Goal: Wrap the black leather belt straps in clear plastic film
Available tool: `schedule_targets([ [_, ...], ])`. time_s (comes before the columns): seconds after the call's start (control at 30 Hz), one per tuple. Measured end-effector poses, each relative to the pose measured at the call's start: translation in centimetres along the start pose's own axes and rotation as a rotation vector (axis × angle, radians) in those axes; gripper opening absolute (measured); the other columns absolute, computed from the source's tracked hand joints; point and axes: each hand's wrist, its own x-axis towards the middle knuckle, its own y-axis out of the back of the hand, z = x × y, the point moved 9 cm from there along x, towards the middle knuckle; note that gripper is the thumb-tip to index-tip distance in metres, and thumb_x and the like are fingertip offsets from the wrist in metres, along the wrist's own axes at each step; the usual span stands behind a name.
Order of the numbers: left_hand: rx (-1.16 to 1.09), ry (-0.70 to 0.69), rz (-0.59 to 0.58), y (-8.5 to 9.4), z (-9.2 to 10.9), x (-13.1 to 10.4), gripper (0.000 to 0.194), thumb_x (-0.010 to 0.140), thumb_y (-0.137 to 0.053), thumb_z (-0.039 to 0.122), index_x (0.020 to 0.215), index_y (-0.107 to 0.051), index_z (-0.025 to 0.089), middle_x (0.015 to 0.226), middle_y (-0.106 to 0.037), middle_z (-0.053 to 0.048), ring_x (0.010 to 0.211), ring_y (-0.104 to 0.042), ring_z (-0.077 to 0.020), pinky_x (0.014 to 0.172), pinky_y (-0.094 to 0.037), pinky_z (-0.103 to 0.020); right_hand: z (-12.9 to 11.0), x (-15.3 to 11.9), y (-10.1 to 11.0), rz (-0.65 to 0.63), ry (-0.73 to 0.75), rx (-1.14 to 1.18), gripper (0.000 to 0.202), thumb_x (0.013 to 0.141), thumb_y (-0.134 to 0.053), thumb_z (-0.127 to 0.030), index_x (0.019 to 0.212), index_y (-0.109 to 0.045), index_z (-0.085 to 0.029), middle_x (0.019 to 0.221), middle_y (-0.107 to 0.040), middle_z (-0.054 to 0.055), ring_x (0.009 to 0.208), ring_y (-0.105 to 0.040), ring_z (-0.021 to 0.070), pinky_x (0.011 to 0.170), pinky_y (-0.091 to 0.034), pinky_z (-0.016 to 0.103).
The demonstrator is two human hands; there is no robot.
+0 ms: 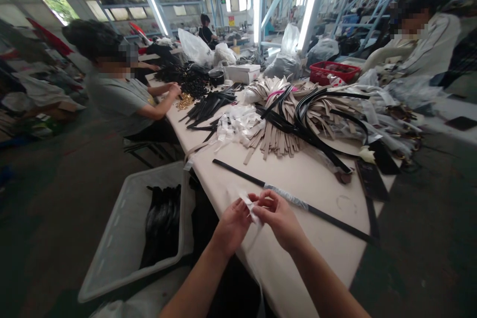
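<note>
A thin white strip [247, 201] is pinched between my two hands above the table's near left edge, and a pale length of it trails downward. My left hand [231, 226] is closed round the strip from the left with curled fingers. From the other side, my right hand [278, 216] grips it between thumb and fingers. Just beyond my hands a long black strap [335, 221] lies diagonally across the table, its middle wrapped in clear plastic film [286, 197]. Whether the strip is paper or plastic I cannot tell.
The pale table [298, 176] carries a heap of beige strips [278, 139], black straps [303, 104] and crumpled white wrapping [236, 121]. A white bin [128, 198] with black pieces stands left. A person [115, 94] works at the left edge; another [421, 44] sits right, behind a red basket [331, 72].
</note>
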Motion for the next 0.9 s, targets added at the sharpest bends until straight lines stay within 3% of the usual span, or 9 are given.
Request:
schedule_targets([
  [0.2, -0.049, -0.03, -0.019, -0.3, -0.9, 2.9, 0.028, 0.078, -0.081, 0.027, 0.097, -0.062, 0.019, 0.092, -0.067, -0.001, 0.069, -0.064, -0.0082, 0.068, -0.053, -0.019, 0.2, -0.6, 3.3, 0.008, -0.046, 0.072, 0.029, 0.074, -0.08, -0.032, 0.087, -0.057, -0.021, 0.072, -0.06, -0.003, 0.057, -0.054, 0.011, 0.056, -0.041, 0.024],
  [0.33, 0.095, -0.021, 0.017, 0.5, -0.3, 3.8, 0.037, 0.069, -0.088, 0.024, 0.092, -0.06, 0.018, 0.091, -0.069, -0.001, 0.074, -0.069, -0.0113, 0.065, -0.053, -0.017, -0.2, -0.8, 5.2, 0.047, -0.026, -0.044, 0.02, 0.079, -0.075, -0.034, 0.082, -0.063, -0.018, 0.061, -0.051, -0.005, 0.054, -0.043, 0.0091, 0.052, -0.03, 0.023],
  [0.5, 0.252, -0.048, 0.165, 3.3, 0.9, 4.5, 0.038, 0.064, -0.091, 0.028, 0.088, -0.063, 0.014, 0.079, -0.071, -0.004, 0.073, -0.071, -0.0159, 0.064, -0.054, -0.021, -0.1, -0.7, 6.6, 0.064, -0.018, -0.153, 0.022, 0.079, -0.075, -0.039, 0.086, -0.072, -0.018, 0.062, -0.05, -0.003, 0.057, -0.039, 0.0105, 0.054, -0.027, 0.026],
  [0.6, 0.28, -0.062, 0.258, 4.7, 1.3, 4.7, 0.035, 0.068, -0.087, 0.035, 0.085, -0.064, 0.014, 0.072, -0.068, -0.003, 0.062, -0.068, -0.0149, 0.056, -0.052, -0.022, 0.2, -0.6, 6.8, 0.059, -0.038, -0.223, 0.025, 0.078, -0.075, -0.039, 0.089, -0.075, -0.017, 0.063, -0.053, -0.002, 0.059, -0.042, 0.0116, 0.056, -0.029, 0.026],
  [0.73, 0.307, -0.158, 0.252, 4.9, 2.7, 5.3, 0.029, 0.072, -0.084, 0.032, 0.083, -0.062, 0.016, 0.072, -0.063, 0.002, 0.056, -0.058, -0.0086, 0.054, -0.048, -0.021, 0.2, -0.6, 5.9, 0.0, -0.045, -0.284, 0.023, 0.074, -0.079, -0.033, 0.089, -0.073, -0.016, 0.069, -0.06, 0.0, 0.064, -0.051, 0.0128, 0.059, -0.036, 0.026],
  [0.9, 0.358, -0.298, 0.344, 6.5, 5.6, 6.5, 0.029, 0.071, -0.082, 0.035, 0.079, -0.06, 0.018, 0.07, -0.059, 0.004, 0.057, -0.054, -0.0084, 0.055, -0.046, -0.021, 0.8, -0.5, 5.4, -0.037, -0.106, -0.321, 0.042, 0.07, -0.08, -0.029, 0.109, -0.067, -0.021, 0.073, -0.061, -0.003, 0.061, -0.052, 0.0116, 0.057, -0.039, 0.024],
])
